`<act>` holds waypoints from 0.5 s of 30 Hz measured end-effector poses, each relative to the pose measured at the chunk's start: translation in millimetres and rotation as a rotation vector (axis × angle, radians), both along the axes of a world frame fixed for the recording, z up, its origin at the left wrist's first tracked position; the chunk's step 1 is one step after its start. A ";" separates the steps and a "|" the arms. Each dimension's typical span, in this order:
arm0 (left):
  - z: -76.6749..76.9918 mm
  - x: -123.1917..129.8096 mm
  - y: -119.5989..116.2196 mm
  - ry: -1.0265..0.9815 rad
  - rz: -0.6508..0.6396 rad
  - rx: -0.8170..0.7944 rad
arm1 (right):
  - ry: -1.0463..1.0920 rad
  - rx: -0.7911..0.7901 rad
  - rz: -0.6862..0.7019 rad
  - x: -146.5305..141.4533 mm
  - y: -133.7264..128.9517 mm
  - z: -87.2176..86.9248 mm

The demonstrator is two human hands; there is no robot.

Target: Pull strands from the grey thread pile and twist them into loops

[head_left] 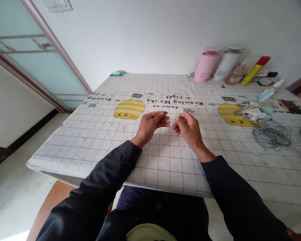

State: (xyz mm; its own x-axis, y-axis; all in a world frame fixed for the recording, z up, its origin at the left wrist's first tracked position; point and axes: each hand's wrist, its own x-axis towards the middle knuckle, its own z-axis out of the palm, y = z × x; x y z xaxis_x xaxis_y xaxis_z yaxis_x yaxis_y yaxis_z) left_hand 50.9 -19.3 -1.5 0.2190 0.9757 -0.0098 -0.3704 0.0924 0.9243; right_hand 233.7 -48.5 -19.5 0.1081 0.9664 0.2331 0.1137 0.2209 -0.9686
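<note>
Well, the right hand (187, 125) pinches a thin strand (172, 121) that shows between both hands, over the table (90, 157); the left hand (154, 124) is near, but I can't tell if it grips; tangled wire (271, 134) lies off right

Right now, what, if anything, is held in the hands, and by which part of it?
It cannot be told: the bare right hand seems to pinch near the bare left hand, but anything between them is too faint to make out.
</note>
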 end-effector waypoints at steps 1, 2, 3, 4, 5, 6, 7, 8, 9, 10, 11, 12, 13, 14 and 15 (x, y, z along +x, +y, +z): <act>0.5 0.6 -0.7 0.020 0.014 0.003 | -0.047 0.006 -0.009 2.0 0.4 0.7; 0.9 1.2 -1.5 0.045 0.023 0.007 | -0.091 0.021 -0.023 4.2 0.8 1.9; 1.4 1.8 -2.5 0.076 0.025 0.014 | -0.127 0.044 -0.037 6.6 1.0 3.6; 1.6 2.3 -3.6 0.112 0.022 0.024 | -0.154 0.071 -0.047 9.1 1.2 5.6; 1.7 2.7 -4.8 0.152 0.012 0.035 | -0.169 0.098 -0.045 11.7 1.4 7.9; 1.6 3.1 -6.1 0.195 -0.001 0.046 | -0.177 0.120 -0.033 14.3 1.7 10.2; 1.2 3.4 -7.5 0.242 -0.017 0.058 | -0.179 0.132 -0.011 16.9 2.1 12.2; 0.6 3.7 -8.9 0.290 -0.033 0.071 | -0.177 0.136 0.018 19.2 2.7 13.9; -0.2 4.0 -10.2 0.340 -0.047 0.087 | -0.172 0.135 0.046 21.3 3.5 15.0; -1.2 4.1 -11.5 0.391 -0.063 0.106 | -0.166 0.129 0.072 23.1 4.5 15.5; -2.2 4.3 -12.7 0.440 -0.081 0.127 | -0.155 0.123 0.091 24.5 5.7 15.3; -3.2 4.3 -13.7 0.482 -0.098 0.149 | -0.142 0.120 0.104 25.6 6.8 14.7; -4.0 4.3 -14.6 0.514 -0.112 0.170 | -0.128 0.121 0.112 26.3 7.8 13.8; -4.6 4.3 -15.4 0.538 -0.124 0.186 | -0.118 0.127 0.115 26.6 8.6 12.9; -4.8 4.1 -16.0 0.557 -0.132 0.198 | -0.114 0.135 0.116 26.7 9.0 12.3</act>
